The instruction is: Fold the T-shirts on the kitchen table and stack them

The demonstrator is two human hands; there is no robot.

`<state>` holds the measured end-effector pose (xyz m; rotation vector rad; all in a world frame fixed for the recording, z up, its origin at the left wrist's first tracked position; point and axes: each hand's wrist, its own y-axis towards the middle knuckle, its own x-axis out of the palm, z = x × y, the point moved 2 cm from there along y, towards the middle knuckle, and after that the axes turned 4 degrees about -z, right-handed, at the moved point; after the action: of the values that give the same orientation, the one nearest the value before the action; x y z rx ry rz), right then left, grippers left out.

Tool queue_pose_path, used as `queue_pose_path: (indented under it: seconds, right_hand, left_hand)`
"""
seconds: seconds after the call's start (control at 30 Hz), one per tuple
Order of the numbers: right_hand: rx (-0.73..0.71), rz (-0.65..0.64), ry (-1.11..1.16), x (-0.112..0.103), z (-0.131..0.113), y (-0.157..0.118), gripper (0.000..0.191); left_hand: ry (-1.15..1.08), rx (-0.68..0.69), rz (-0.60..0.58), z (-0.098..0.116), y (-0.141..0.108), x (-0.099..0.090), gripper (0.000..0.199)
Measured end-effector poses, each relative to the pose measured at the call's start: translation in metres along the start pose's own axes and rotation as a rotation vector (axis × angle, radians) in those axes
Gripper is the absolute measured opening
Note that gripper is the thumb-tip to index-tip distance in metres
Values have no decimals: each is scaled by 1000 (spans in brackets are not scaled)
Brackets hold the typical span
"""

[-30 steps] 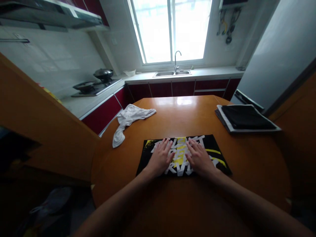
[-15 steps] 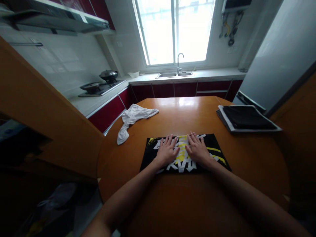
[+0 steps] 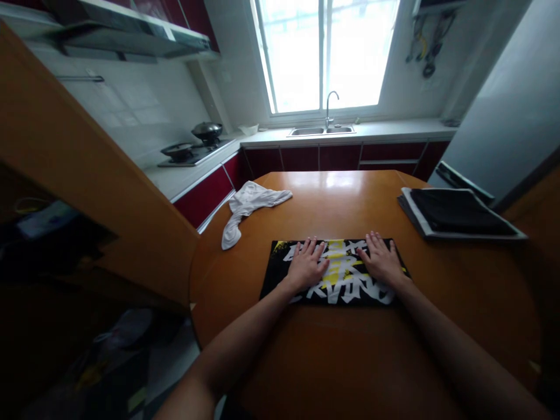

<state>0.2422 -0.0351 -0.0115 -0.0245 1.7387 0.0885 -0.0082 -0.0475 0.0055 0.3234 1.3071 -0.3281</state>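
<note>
A folded black cloth with white lettering and yellow patches (image 3: 335, 274) lies flat near the middle of the wooden table (image 3: 324, 210). My left hand (image 3: 305, 265) rests palm down on its left part, fingers spread. On the right part of the same cloth lies my right hand (image 3: 381, 259), also flat with fingers apart. Between the two hands the printed front shows. Neither hand grips anything.
A crumpled white cloth (image 3: 251, 201) lies at the table's back left. At the right sits a stack of folded black, white and grey cloths (image 3: 459, 213). Behind the table are a counter with a sink (image 3: 321, 130) and a stove with pans (image 3: 207, 131).
My right hand has slid to the right across the cloth, away from my left hand, uncovering more lettering. My left hand stays on the left part. The whole view has shifted slightly.
</note>
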Motion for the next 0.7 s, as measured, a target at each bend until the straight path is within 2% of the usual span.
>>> queue_pose_path:
  seconds: [0.1, 0.2, 0.27, 0.37, 0.43, 0.5, 0.57, 0.7]
  right_hand:
    - [1, 9, -9, 3, 5, 1, 71]
    - [-5, 15, -7, 4, 5, 1, 71]
    - [-5, 11, -7, 5, 5, 1, 71]
    - [2, -1, -10, 6, 7, 2, 73]
    - [7, -5, -12, 7, 7, 3, 73]
    - [8, -4, -8, 8, 8, 3, 74]
    - [3, 0, -6, 9, 7, 3, 74]
    - [-2, 8, -8, 9, 7, 3, 73]
  left_hand:
    - [-39, -4, 9, -4, -1, -6, 63]
    - [-41, -9, 78, -20, -7, -18, 59]
    - [-11, -33, 100, -38, -13, -26, 56]
    - [-28, -53, 47, -70, -23, -37, 53]
    - [-103, -75, 120, -90, -34, -50, 50]
    - [-217, -148, 270, -106, -50, -64, 47]
    - [-342, -241, 323, -115, -73, -73, 40]
    - [-496, -347, 156, -112, -122, -69, 34]
